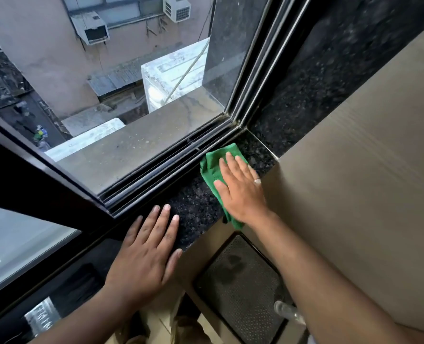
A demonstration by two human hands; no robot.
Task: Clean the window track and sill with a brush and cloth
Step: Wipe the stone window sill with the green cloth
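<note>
A green cloth (212,167) lies on the black speckled granite sill (193,207), near its right corner. My right hand (240,187) presses flat on the cloth, fingers spread and pointing toward the window. My left hand (146,252) rests flat on the bare sill further left, holding nothing. The dark metal window track (161,177) with its several rails runs just beyond both hands, up to the corner of the frame. No brush is in view.
A beige wall (354,170) rises to the right of the sill. The sliding window frame (32,180) covers the track at the left. Below the sill stands a dark perforated object (240,281) beside a clear bottle (286,310). Outside are a ledge and air-conditioner units.
</note>
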